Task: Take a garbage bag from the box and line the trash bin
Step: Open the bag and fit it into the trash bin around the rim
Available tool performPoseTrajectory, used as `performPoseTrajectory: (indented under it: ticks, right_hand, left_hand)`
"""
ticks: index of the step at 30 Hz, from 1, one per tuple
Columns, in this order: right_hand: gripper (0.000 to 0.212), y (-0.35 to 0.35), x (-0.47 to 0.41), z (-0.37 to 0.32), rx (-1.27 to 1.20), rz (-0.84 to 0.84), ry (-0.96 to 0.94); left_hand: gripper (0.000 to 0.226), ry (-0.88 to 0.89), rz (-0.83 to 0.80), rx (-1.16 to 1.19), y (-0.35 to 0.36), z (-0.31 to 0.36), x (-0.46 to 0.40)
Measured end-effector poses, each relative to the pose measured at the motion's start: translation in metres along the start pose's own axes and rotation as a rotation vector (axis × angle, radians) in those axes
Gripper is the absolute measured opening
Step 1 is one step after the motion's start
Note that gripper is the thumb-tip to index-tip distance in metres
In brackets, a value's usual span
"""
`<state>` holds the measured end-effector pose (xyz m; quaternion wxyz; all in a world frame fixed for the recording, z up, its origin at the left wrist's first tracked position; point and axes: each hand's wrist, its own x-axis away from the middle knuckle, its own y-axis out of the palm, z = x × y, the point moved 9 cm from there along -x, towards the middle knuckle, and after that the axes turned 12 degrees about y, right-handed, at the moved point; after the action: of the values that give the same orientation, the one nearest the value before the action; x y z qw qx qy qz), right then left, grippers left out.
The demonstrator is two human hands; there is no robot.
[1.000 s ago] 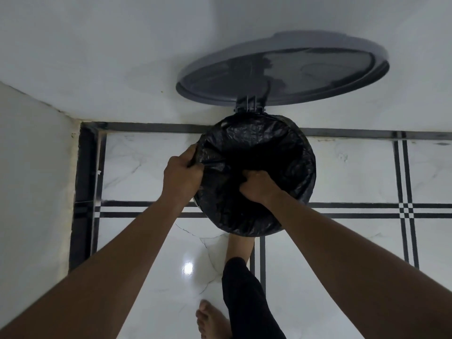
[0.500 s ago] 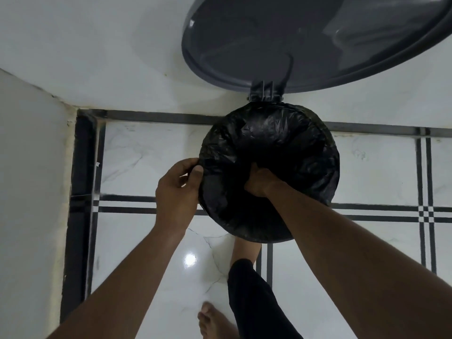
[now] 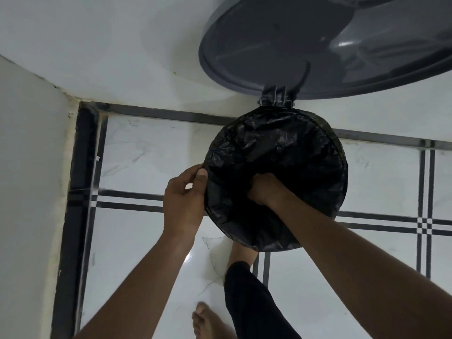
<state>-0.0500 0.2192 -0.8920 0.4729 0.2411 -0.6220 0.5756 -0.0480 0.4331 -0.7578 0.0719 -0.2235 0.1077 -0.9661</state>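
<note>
A white marble-look floor (image 3: 137,241) with dark inlaid lines meets a white wall (image 3: 97,45) in a corner. Against the wall stands a round trash bin (image 3: 340,192), seen from above, its grey lid (image 3: 281,45) tipped open on a rear hinge. A black garbage bag (image 3: 276,152) is draped over the bin's whole rim and sags into the opening. Both bare forearms reach in from the bottom edge. The right hand (image 3: 265,190) is pushed down inside the bag near the front, fingers curled into the crumpled plastic. The left hand (image 3: 183,194) is at the bin's left edge, thumb and fingers pinching the bag there. A leg in black trousers (image 3: 249,302) and a bare foot (image 3: 208,324) stand just in front of the bin.
</note>
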Motion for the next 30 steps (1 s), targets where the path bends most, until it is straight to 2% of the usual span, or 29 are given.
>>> performPoseTrajectory:
  ticks: [3,5,8,11,14,18,20,22,25,27,29,30]
  right_hand:
    - [0.035,-0.009,0.01,0.003,-0.06,0.026,0.014]
    - [0.039,-0.003,0.003,0.004,-0.058,-0.039,0.029]
    - [0.048,0.01,-0.009,0.005,-0.047,-0.144,0.041]
    - [0.049,0.019,-0.018,0.006,-0.062,-0.184,0.038]
    - [0.049,0.018,-0.019,0.007,-0.083,-0.167,0.024]
    - [0.044,-0.004,0.008,0.01,-0.128,-0.109,-0.004]
    - [0.039,-0.02,0.033,0.013,-0.187,-0.021,-0.077]
    - [0.034,-0.043,0.068,0.026,-0.363,0.15,-0.158]
    - [0.028,-0.088,0.145,0.07,-0.603,0.655,-0.256]
    - [0.027,-0.096,0.182,0.107,-0.638,0.898,-0.161]
    - [0.026,-0.086,0.192,0.139,-0.692,0.96,-0.022]
    - [0.025,-0.077,0.19,0.152,-0.751,0.926,0.029]
  left_hand:
    - [0.019,-0.019,0.024,0.035,0.0,0.0,0.003]
    - [0.017,-0.038,0.051,0.06,0.0,-0.001,0.006]
    - [0.031,-0.062,0.111,0.076,-0.002,-0.006,0.009]
    - [0.024,-0.034,0.138,0.058,-0.003,-0.009,0.009]
    - [0.02,-0.022,0.155,0.041,-0.004,-0.013,0.008]
    - [0.026,-0.083,0.135,0.089,-0.003,-0.02,0.012]
    - [0.032,-0.114,0.117,0.135,-0.006,-0.021,0.016]
    - [0.032,-0.125,0.091,0.175,-0.007,-0.02,0.022]
    - [0.032,-0.113,0.012,0.202,-0.003,-0.018,0.034]
    - [0.035,-0.119,-0.014,0.218,-0.003,-0.021,0.041]
    - [0.035,-0.128,-0.002,0.233,-0.006,-0.024,0.044]
    - [0.034,-0.13,0.013,0.231,-0.008,-0.026,0.044]
